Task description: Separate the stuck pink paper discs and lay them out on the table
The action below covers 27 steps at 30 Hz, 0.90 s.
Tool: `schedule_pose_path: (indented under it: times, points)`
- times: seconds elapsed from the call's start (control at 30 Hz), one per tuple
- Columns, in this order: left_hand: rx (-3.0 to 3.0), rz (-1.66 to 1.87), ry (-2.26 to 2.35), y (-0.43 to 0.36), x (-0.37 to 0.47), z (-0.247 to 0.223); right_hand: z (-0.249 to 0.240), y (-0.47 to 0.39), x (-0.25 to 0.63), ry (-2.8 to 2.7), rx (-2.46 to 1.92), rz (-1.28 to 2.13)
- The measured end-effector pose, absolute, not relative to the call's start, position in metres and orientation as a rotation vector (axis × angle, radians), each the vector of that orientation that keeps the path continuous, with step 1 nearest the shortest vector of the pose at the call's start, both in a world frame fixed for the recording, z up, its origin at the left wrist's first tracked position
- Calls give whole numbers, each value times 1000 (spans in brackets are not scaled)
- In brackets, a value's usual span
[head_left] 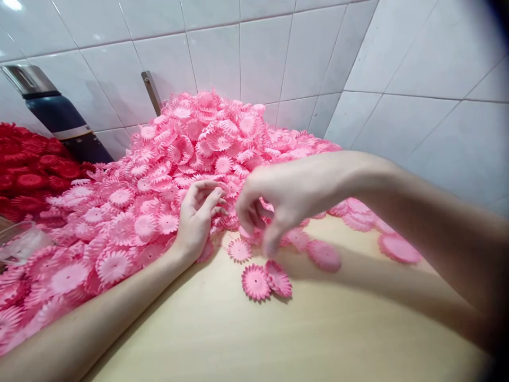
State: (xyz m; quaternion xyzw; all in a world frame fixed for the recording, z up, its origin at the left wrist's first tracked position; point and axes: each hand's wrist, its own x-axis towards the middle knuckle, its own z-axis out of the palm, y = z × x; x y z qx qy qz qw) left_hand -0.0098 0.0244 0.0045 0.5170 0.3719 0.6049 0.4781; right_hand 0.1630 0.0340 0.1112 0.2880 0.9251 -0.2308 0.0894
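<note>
A large heap of pink scalloped flower-shaped discs point(175, 154), several with a small centre hole, covers the back and left of the table. My left hand point(199, 215) rests at the heap's front edge, its fingers loosely curled and the thumb near the index fingertip; nothing shows in it. Just to its right, my right hand point(274, 199) hangs palm down over loose discs, blurred, its fingers bent and the thumb apart. No held disc can be made out there. Below it, a pink flower disc point(255, 282) overlaps another pink disc point(279, 278) on the wood.
A pale wooden table point(222, 334) lies in front. At the left are a red heap of similar pieces point(32, 164), a dark blue bottle point(63, 114) and a clear plastic container point(22, 244). A metal strip point(151, 93) leans by the tiled wall point(262, 58).
</note>
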Motion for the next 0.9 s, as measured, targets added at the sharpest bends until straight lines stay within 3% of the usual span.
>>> schedule_pose_path:
  times: [0.2,0.33,0.57,0.9]
  points:
    - [1276,1484,932,24,-10,4,105,28,153,2429,765,-763]
    - [1297,1516,916,23,-11,4,109,41,165,2536,774,-739]
    - [1432,1369,888,18,-11,7,110,59,180,2948,1191,-560]
    - [1508,1381,876,15,-10,8,97,64,173,3134,1067,-709]
